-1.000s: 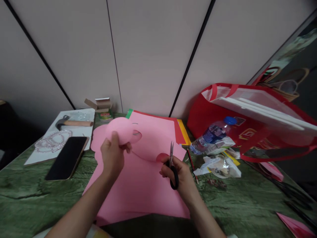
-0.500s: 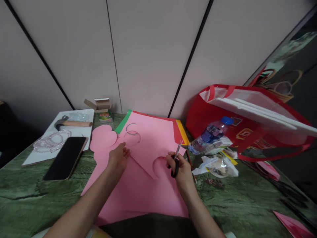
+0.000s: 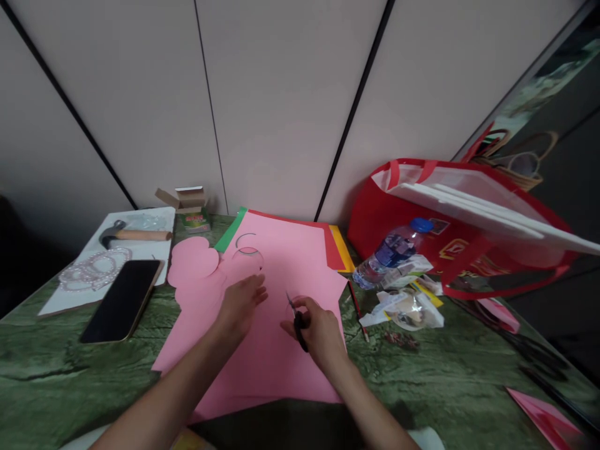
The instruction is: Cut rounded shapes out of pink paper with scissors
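Observation:
Small scissors [image 3: 299, 325] with black handles are gripped in my right hand [image 3: 323, 331], their blades pointing up and away over the pink paper [image 3: 262, 375]. My left hand [image 3: 241, 306] hovers over or rests on the same paper, its fingers loosely spread and nothing visible in them. Beyond the left fingertips lies a round outline [image 3: 248, 251] with a dark arc at its top. A pink cloud-shaped cutout [image 3: 193, 259] sits at the paper's left edge. My right hand partly hides a curved line near the scissor blades.
At left are a phone [image 3: 122, 301], a hammer [image 3: 140, 235], clear beads [image 3: 94, 270] and an opened small box [image 3: 194, 215]. To the right stand a water bottle [image 3: 392, 253] and a red bag [image 3: 375, 206]. A pencil [image 3: 359, 309] and plastic wrappers [image 3: 407, 309] lie nearby.
My right hand has moved left with the scissors, across the paper. My left hand has shifted right. The straight cut edge and round opening seen earlier no longer show between the hands.

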### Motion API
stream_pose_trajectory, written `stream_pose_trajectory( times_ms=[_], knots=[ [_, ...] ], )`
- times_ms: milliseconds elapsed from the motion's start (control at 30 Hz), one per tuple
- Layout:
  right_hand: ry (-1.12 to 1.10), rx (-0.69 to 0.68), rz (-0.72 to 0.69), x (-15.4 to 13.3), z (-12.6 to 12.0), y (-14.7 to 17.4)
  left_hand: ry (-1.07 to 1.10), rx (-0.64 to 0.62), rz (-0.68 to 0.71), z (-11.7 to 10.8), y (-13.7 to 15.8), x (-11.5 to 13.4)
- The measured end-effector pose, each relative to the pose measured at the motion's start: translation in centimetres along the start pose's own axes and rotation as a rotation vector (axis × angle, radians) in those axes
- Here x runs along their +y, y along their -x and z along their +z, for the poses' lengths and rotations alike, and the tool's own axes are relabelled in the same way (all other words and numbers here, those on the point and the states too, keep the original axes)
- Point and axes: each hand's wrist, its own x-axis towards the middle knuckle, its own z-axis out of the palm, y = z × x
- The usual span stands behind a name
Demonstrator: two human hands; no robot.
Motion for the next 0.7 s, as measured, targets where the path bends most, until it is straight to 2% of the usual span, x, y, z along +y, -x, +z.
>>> stream_pose_trajectory(
  times_ms=[67, 167, 233, 333, 400, 433, 467, 533, 567, 633, 700],
  knots=[
    [0.074, 0.016, -0.002, -0.4, 0.0, 0.1, -0.095, -0.145, 0.049, 0.5, 1.1, -0.5],
    [0.160, -0.050, -0.060, -0.9, 0.4, 0.4, -0.424, -0.395, 0.221, 0.9, 2.4, -1.3],
    [0.176, -0.133, -0.152, -1.3, 0.6, 0.8, -0.562, -0.452, 0.298, 1.0, 2.7, -1.8],
    [0.033, -0.194, -0.304, -2.0, -0.4, 1.3, -0.562, -0.413, 0.294, 0.8, 2.4, -1.8],
    [-0.106, -0.132, -0.354, -1.7, -2.6, 1.3, -0.555, -0.385, 0.284, 0.6, 1.6, -1.4],
    [-0.131, -0.036, -0.346, -1.1, -4.1, 1.2, -0.551, -0.367, 0.277, 0.4, 1.1, -1.1],
    [-0.079, 0.094, -0.324, -0.2, -5.8, 1.1, -0.548, -0.347, 0.272, 0.2, 0.6, -0.8],
    [0.205, 0.403, -0.238, 2.6, -9.5, 0.8, -0.549, -0.308, 0.281, -0.3, -0.6, -0.2],
    [0.372, 0.460, -0.179, 4.4, -11.1, 0.7, -0.556, -0.282, 0.299, -0.6, -1.1, 0.0],
    [0.622, 0.445, 0.001, 8.0, -13.3, 0.5, -0.580, -0.215, 0.353, -1.2, -2.1, 0.1],
    [0.701, 0.348, 0.105, 11.2, -14.1, 0.4, -0.607, -0.154, 0.415, -1.6, -2.7, 0.0]
  ],
)
